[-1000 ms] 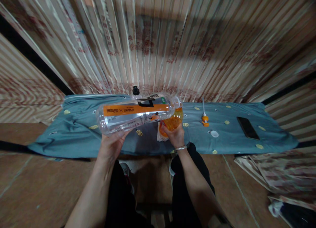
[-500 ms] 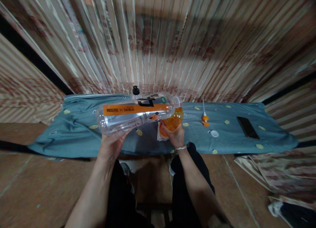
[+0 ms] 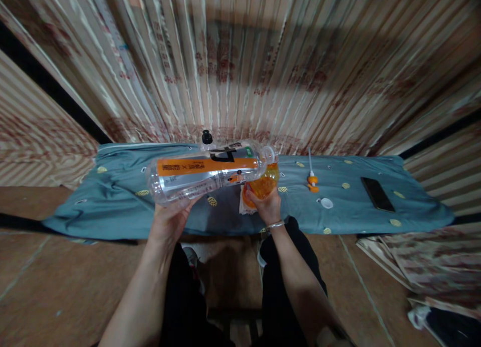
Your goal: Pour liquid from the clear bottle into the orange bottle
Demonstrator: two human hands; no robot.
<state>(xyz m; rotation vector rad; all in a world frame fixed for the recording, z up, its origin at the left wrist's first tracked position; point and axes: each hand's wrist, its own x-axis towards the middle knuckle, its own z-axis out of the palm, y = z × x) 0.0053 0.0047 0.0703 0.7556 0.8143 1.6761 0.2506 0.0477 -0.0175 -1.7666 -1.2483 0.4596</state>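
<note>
Above the blue cloth (image 3: 120, 207), the clear bottle (image 3: 188, 179) lies nearly level, the left hand (image 3: 173, 218) cupping its left end; its right end is at the top of the orange bottle (image 3: 266, 183), wrapped by the right hand (image 3: 269, 206). At right lie phone (image 3: 377, 194), pump (image 3: 312, 181) and nearer cap (image 3: 326, 203).

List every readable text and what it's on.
"× 能量": orange band of the clear bottle, upside down; characters before "×" look like "电解质", not certain.
Clear bottle's black mark, green patch, small print: too blurred to read.
Bottle of orange liquid: nothing legible.
Curtain: vertical characters, too blurred to read.
</note>
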